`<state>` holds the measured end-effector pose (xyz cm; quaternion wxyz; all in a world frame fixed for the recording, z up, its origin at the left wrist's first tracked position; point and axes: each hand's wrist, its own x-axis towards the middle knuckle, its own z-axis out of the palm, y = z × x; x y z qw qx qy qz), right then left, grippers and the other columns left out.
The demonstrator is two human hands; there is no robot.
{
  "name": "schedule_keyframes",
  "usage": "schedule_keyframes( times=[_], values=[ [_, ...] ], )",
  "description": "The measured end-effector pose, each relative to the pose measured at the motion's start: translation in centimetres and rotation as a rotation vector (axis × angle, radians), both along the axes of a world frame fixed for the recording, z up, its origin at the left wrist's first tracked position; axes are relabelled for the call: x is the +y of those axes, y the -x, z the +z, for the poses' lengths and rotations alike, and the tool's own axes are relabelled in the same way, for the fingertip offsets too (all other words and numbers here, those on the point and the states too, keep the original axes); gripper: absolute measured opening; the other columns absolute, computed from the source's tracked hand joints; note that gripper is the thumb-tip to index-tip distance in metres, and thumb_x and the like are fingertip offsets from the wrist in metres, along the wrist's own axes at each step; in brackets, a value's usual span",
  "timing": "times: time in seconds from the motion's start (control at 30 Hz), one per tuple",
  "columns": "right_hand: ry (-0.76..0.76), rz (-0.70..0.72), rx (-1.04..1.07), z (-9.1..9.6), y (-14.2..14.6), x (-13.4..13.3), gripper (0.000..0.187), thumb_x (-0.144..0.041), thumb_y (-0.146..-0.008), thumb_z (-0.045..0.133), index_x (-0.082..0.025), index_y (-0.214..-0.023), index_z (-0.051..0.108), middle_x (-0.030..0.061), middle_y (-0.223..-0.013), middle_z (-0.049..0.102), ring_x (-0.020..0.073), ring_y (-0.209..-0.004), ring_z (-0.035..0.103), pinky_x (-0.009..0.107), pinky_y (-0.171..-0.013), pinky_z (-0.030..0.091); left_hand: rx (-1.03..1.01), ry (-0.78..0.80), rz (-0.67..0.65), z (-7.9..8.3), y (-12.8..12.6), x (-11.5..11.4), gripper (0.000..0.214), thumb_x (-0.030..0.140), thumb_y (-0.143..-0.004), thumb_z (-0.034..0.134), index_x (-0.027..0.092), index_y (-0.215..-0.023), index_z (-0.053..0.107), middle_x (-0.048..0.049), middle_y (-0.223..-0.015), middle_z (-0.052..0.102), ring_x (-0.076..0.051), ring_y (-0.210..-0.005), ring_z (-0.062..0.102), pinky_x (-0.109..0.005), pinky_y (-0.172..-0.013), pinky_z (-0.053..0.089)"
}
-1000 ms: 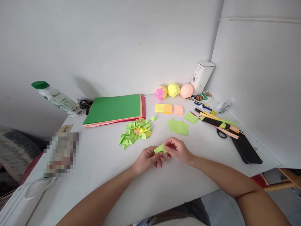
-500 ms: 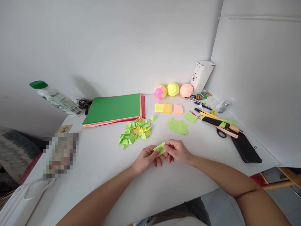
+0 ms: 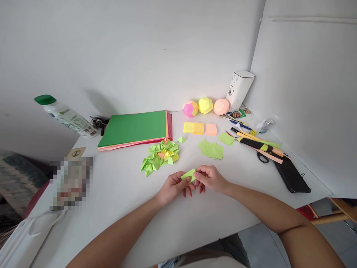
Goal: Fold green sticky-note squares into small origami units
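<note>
Both of my hands pinch a small folded light green paper piece (image 3: 189, 175) just above the white table (image 3: 122, 193). My left hand (image 3: 173, 188) grips its left end and my right hand (image 3: 210, 178) grips its right end, fingers closed on it. Just beyond them lies a heap of folded green, yellow and orange paper triangles (image 3: 160, 156). To the right of that heap is a loose stack of light green paper squares (image 3: 212, 150).
A stack of coloured sheets, green on top (image 3: 135, 128), lies at the back. Three paper balls (image 3: 205, 106), sticky-note pads (image 3: 199, 128), a white box (image 3: 239, 90), pens and scissors (image 3: 258, 147), a black case (image 3: 291, 175) and a bottle (image 3: 65, 116) surround the spot.
The green piece has tilted slightly between my fingers, its right end a bit higher. My hands stay in nearly the same place.
</note>
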<state>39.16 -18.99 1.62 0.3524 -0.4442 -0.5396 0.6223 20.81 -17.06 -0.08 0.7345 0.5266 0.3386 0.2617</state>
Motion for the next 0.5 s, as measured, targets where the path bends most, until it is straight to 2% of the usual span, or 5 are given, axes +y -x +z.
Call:
schedule_keyframes(
  times=[0.5],
  values=[
    [0.064,0.011,0.021,-0.24,-0.01,0.14,0.026,-0.039,-0.081,0.056,-0.014,-0.074,0.052,0.0004,-0.063,0.062,0.0113,-0.047,0.061,0.02,-0.041,0.044,-0.008,0.02,0.028,0.14,-0.04,0.0,0.029,0.042,-0.081,0.056,0.014,-0.077,0.052,-0.0056,-0.068,0.067,-0.015,-0.052,0.062,-0.024,-0.044,0.044]
  ],
)
